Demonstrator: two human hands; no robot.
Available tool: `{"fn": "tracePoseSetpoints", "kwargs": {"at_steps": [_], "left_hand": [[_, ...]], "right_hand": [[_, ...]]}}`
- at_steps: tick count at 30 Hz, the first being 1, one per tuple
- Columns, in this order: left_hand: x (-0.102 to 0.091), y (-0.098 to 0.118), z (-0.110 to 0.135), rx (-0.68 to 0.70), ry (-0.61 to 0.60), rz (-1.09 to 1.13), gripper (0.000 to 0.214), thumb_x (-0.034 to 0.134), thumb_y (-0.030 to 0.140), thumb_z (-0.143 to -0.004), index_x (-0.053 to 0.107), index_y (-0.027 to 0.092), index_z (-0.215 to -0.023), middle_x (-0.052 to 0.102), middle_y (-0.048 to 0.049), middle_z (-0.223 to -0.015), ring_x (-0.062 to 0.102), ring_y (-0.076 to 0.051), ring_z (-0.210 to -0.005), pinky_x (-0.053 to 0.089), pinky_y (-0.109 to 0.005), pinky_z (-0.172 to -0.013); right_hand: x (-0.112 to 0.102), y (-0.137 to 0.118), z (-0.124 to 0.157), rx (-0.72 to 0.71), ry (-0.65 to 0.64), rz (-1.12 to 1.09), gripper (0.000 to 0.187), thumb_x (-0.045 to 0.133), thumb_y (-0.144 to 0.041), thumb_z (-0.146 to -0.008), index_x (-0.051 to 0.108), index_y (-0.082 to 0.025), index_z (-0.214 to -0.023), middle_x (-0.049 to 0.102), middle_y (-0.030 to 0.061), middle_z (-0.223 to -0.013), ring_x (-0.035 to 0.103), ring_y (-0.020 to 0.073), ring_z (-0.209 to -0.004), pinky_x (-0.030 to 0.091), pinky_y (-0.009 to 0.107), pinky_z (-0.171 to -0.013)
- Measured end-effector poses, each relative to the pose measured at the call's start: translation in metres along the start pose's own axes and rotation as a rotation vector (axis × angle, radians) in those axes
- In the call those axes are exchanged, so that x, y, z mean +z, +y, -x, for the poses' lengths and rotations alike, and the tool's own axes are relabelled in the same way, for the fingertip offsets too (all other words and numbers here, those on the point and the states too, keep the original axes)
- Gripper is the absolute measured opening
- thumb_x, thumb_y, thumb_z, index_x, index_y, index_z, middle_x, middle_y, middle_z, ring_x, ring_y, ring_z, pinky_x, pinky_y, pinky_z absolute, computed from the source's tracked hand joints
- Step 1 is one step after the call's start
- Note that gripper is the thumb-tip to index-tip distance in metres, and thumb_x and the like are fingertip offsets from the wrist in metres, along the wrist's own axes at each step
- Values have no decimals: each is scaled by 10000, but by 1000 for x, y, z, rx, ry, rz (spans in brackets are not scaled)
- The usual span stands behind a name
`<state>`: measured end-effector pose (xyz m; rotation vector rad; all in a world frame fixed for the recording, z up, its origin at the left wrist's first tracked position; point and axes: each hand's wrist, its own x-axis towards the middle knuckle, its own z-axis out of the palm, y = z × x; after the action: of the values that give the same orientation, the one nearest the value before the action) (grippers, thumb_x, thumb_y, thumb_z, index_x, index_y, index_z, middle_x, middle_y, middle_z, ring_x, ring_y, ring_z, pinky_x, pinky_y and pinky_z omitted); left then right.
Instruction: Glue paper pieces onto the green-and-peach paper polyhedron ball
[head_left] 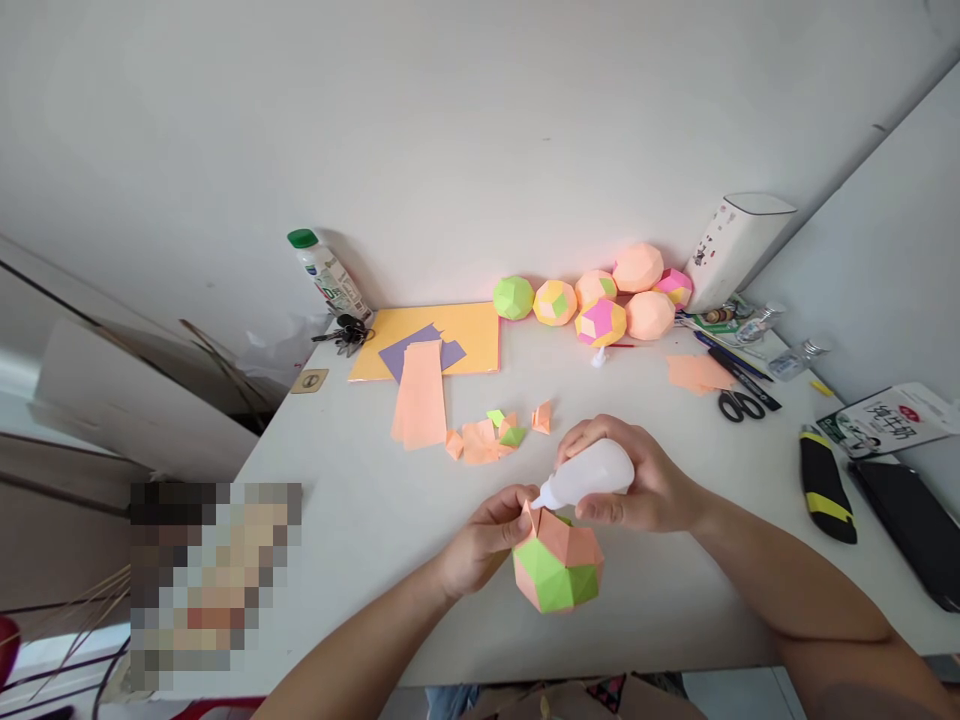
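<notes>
My left hand (484, 540) pinches the upper left edge of a peach and green folded-paper ball (559, 570), near the front of the table. In my right hand (645, 480) is a white squeeze bottle (596, 473), tilted so that its nozzle points down to the left. The nozzle tip meets or nearly meets a raised paper flap at the ball's top, beside my left fingertips. Behind the ball lie small folded peach and green paper pieces (480, 440), with one loose peach piece (541, 417) closer to my right hand.
Finished paper balls (600, 322) sit along the wall. Peach strips (420, 395) and purple paper lie on yellow sheets (472, 330) at back left, near a green-capped bottle (330, 270) and keys (349, 333). Scissors (740, 405), a black-yellow cutter (825, 485) and a black phone-like object (907, 530) are at right.
</notes>
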<state>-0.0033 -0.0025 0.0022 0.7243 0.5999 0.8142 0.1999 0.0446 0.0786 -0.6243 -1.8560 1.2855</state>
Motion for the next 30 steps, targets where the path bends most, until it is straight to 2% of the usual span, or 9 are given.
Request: {"fn": "tracePoseSetpoints", "kwargs": {"at_steps": [11,15,20,30], "left_hand": [[0,0,0,7,-36,1,220,737,367,-736,635,173,-749,562,-23,-784,492,-148,-717,348,-250,-672],[-2,-2,0,-3,-51,13,218,736,357,-744,639,163,-755,551,-15,-752,478,-136,-698,332,-242,-661],[-4,-4,0,-11,-49,19,211,737,350,-747,641,163,-759,562,-12,-763,487,-138,-707,323,-248,-660],[-5,-4,0,-17,-71,48,195,729,330,-755,648,155,-786,577,-22,-791,511,-144,-730,340,-250,-671]], "right_hand": [[0,1,0,-62,-84,-49,317,727,-429,-764,549,-190,-874,610,26,-763,596,161,-695,486,287,-596],[1,1,-2,-91,-43,-44,310,725,-426,-770,552,-189,-871,599,19,-735,595,166,-705,485,283,-592],[0,0,-2,-61,-6,-36,304,733,-414,-765,551,-195,-874,597,17,-730,594,173,-713,482,284,-582],[0,2,-1,-36,15,-70,274,751,-346,-757,568,-196,-896,609,21,-734,606,187,-740,479,287,-582]]}}
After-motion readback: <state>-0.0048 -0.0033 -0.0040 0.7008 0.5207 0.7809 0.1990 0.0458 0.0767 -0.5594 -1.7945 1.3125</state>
